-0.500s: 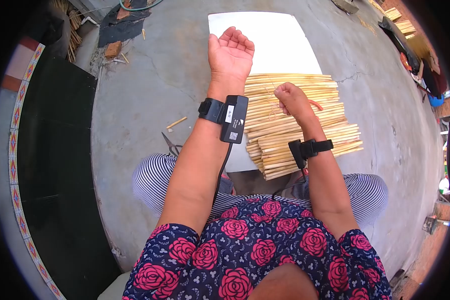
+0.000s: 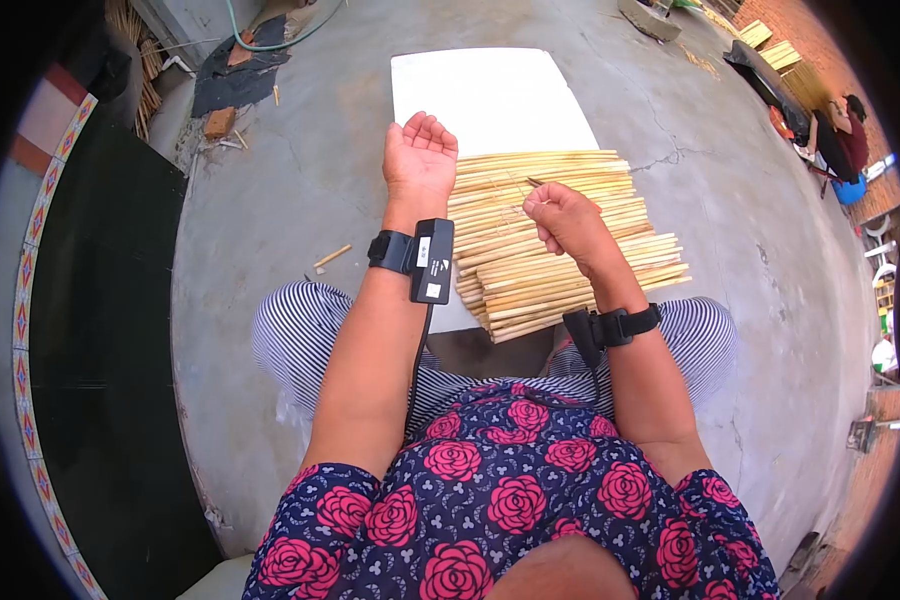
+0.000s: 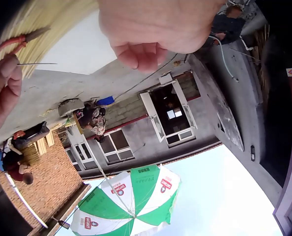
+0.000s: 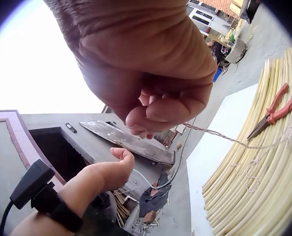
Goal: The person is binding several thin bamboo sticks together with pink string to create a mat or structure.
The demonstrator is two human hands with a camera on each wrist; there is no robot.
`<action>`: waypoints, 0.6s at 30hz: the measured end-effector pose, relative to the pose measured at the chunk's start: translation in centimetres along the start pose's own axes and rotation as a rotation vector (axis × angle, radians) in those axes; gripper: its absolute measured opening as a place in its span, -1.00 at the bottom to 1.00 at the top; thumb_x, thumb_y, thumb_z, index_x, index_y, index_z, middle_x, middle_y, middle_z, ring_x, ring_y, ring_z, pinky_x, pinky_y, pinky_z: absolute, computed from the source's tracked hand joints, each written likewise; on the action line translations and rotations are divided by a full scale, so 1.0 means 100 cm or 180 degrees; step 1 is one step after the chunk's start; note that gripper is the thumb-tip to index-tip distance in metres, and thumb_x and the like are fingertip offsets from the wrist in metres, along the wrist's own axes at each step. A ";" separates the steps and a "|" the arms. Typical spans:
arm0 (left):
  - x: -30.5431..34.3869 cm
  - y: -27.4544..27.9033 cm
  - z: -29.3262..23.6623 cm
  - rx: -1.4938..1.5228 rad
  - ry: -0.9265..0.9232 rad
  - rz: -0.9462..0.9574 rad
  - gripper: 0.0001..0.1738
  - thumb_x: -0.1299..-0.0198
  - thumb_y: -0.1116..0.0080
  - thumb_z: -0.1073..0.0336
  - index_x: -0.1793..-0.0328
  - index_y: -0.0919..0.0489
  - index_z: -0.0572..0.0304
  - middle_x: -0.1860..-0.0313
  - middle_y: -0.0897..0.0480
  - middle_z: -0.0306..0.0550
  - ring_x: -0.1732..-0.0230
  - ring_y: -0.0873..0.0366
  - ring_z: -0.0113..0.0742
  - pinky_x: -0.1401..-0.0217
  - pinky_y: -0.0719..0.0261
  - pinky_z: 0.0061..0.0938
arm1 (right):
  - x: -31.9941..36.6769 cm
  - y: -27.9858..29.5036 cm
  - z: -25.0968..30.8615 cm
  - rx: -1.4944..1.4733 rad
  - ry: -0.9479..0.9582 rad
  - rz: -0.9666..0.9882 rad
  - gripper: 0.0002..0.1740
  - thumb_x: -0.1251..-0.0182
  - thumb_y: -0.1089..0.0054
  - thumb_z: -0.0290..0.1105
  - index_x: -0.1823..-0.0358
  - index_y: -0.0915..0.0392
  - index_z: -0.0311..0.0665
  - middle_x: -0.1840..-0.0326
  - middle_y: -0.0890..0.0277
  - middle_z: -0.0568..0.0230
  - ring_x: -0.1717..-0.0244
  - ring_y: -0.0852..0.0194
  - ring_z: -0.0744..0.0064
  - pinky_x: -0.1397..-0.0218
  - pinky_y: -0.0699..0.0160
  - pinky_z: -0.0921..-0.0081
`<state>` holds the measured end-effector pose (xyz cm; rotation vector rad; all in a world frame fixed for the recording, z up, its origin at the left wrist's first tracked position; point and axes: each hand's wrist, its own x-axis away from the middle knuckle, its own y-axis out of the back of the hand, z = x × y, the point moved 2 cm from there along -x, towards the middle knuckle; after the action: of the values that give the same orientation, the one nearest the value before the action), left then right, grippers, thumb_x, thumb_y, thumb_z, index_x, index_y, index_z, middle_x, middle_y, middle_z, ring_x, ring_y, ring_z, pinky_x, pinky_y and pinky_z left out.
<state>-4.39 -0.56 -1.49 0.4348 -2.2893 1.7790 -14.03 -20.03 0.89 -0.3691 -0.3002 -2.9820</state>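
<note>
Sticks [image 2: 555, 293] are laid side by side across the near part of the white board [image 2: 490, 100]. Over them, a twisted string [image 4: 220, 133] is pinched between the thumb and fingers of the right hand [image 2: 573, 225]. The left hand [image 2: 422, 160] is held palm up above the board's left edge, its fingers loosely curled. Red-handled pliers [image 4: 272, 117] are laid on the sticks, over the board's near part.
</note>
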 end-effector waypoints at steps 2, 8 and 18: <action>0.006 0.012 0.006 -0.0076 0.0001 0.0062 -0.66 -0.42 0.08 0.09 0.12 -0.50 0.25 0.26 -0.55 -0.13 0.26 -0.50 -0.34 0.19 -0.55 -0.41 | 0.004 0.010 -0.015 0.0004 -0.0013 -0.0224 -0.83 -0.41 -0.17 -0.29 0.32 -0.48 -0.18 0.65 -0.34 0.52 0.69 -0.21 0.77 0.66 -0.19 0.76; 0.040 0.055 0.056 -0.1275 0.0761 0.0086 -0.80 -0.36 -0.09 0.26 0.05 -0.54 0.24 0.23 -0.61 -0.16 0.27 -0.54 -0.41 0.20 -0.58 -0.47 | -0.001 0.018 -0.042 -0.0996 -0.0151 -0.0257 -0.87 -0.38 -0.17 -0.28 0.23 -0.49 -0.16 0.57 -0.43 0.49 0.64 -0.33 0.71 0.60 -0.31 0.73; 0.072 0.053 0.077 -0.2425 0.1049 0.0917 -0.73 -0.39 -0.06 0.32 -0.15 -0.55 0.21 0.03 -0.63 -0.18 0.27 -0.50 -0.53 0.15 -0.52 -0.62 | -0.013 0.026 -0.057 -0.2115 -0.0084 -0.0400 -0.79 -0.35 -0.30 -0.25 0.08 -0.49 -0.05 0.12 -0.55 0.49 0.09 -0.48 0.58 -0.03 -0.45 0.50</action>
<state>-12.85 -7.58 -5.77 -0.3087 -2.6131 0.8378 -13.72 -23.64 -4.38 -0.4579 0.7092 -3.1180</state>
